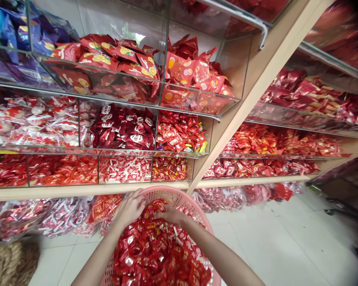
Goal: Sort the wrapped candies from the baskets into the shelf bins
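A pink plastic basket (179,196) sits low in front of me, heaped with small red wrapped candies (155,254). My left hand (130,208) rests on the basket's far left rim, with its fingers curled over the edge and into the candies. My right hand (170,214) lies on top of the pile near the far rim, fingers bent down into the wrappers. What the fingertips of either hand grip is hidden by the candies.
Clear-fronted shelf bins (125,131) full of red sweet packets rise in front. A wooden upright (250,91) divides them from a second shelf run (286,143) at right. Large bags of candy (62,216) lie under the lowest shelf. White tiled floor (280,246) spreads right. A woven basket (8,262) sits at lower left.
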A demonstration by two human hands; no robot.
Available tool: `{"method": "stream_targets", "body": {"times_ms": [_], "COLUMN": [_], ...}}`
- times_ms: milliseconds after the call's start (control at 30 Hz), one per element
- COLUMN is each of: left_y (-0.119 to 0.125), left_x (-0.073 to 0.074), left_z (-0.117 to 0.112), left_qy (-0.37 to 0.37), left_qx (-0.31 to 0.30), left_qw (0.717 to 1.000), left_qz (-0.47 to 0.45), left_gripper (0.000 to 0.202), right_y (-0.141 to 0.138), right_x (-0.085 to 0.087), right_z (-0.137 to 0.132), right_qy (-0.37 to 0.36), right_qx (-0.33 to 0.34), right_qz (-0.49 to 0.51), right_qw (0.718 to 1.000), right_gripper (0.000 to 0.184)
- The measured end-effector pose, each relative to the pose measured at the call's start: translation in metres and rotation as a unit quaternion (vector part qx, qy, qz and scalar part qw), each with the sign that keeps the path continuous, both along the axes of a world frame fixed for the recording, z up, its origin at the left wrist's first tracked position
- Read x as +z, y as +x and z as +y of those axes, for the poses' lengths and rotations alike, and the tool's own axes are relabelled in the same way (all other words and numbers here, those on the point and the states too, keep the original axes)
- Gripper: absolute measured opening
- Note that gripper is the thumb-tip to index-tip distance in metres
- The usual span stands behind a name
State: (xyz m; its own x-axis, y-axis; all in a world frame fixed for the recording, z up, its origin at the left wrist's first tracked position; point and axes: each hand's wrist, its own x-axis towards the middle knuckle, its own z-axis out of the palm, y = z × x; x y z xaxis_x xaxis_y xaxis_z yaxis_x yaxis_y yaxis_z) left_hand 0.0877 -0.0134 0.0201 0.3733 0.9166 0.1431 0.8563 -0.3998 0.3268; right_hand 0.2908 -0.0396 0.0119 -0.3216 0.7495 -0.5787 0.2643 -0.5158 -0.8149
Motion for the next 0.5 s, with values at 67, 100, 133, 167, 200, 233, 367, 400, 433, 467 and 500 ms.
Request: {"method": "stream_targets", "body": {"times_ms": [67, 100, 133, 167, 200, 233, 367, 400, 433, 467, 500], "left_y": [-0.001, -0.001, -0.001, -0.001, -0.001, 0.0, 0.0, 0.0, -0.001, -0.001, -0.001], "left_x": [-0.001, -0.001, 0.0, 0.0, 0.0, 0.001, 0.001, 0.0, 0.0, -0.001, -0.002], "left_z": [0.0, 0.0, 0.0, 0.0, 0.0, 0.0, 0.0, 0.0, 0.0, 0.001, 0.001], "left_qy": [0.004, 0.006, 0.006, 0.005, 0.003, 0.001, 0.001, 0.004, 0.006, 0.008, 0.009], "left_qx": [-0.002, -0.003, -0.003, -0.003, -0.003, -0.002, -0.004, -0.005, -0.006, -0.007, -0.006], "left_qw": [1.0, 1.0, 1.0, 1.0, 1.0, 1.0, 1.0, 1.0, 1.0, 1.0, 1.0], "left_qz": [0.001, 0.001, 0.002, 0.004, 0.006, 0.008, 0.011, 0.009, 0.007, 0.005, 0.004], "left_gripper": [0.037, 0.037, 0.037, 0.038, 0.038, 0.039, 0.04, 0.04, 0.04, 0.04, 0.04], "right_y": [-0.006, -0.008, -0.01, -0.011, -0.011, -0.011, -0.011, -0.012, -0.012, -0.013, -0.013], "right_x": [-0.009, -0.013, -0.017, -0.02, -0.023, -0.026, -0.032, -0.031, -0.031, -0.03, -0.028], "right_z": [-0.002, -0.002, -0.002, -0.001, -0.001, 0.0, 0.005, 0.006, 0.007, 0.008, 0.008], "right_qy": [-0.067, -0.089, -0.107, -0.124, -0.14, -0.154, -0.19, -0.197, -0.204, -0.21, -0.215], "right_qx": [-0.025, -0.037, -0.045, -0.047, -0.046, -0.044, -0.051, -0.054, -0.058, -0.061, -0.064], "right_qz": [0.025, 0.037, 0.045, 0.052, 0.056, 0.059, 0.072, 0.072, 0.071, 0.069, 0.066], "right_qw": [0.997, 0.995, 0.992, 0.99, 0.988, 0.985, 0.978, 0.976, 0.975, 0.973, 0.972], "right_gripper": [0.029, 0.03, 0.03, 0.03, 0.029, 0.029, 0.029, 0.028, 0.028, 0.028, 0.029]}}
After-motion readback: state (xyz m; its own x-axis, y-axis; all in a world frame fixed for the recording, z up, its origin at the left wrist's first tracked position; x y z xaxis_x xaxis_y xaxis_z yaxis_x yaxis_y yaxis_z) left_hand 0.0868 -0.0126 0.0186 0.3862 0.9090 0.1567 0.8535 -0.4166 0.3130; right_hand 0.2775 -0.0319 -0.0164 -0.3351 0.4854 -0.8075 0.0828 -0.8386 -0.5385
